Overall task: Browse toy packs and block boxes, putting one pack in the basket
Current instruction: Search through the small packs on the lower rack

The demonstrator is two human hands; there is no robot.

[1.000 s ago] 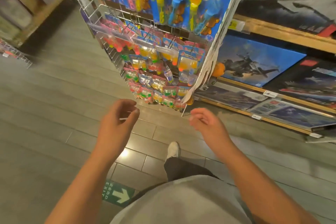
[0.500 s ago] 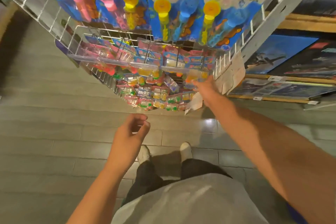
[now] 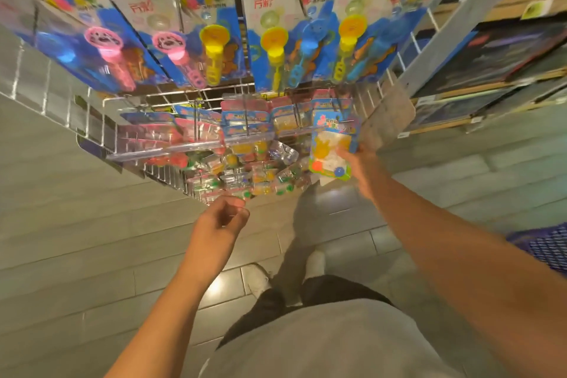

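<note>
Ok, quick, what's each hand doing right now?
Left hand: open, loosely curled, holding nothing.
Right hand: holding a toy pack by the rack.

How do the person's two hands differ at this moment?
The right hand grips a small toy pack; the left hand holds nothing, its fingers loosely curled. The right hand reaches up to the wire rack; the left hand sits lower, just below the rack's lowest packs. Both forearms are bare.

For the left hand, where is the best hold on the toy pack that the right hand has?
Probably the toy pack's free left edge, coming from the left. The flat card faces the camera, and the right hand grips its lower right side. The left hand is empty below it.
</note>
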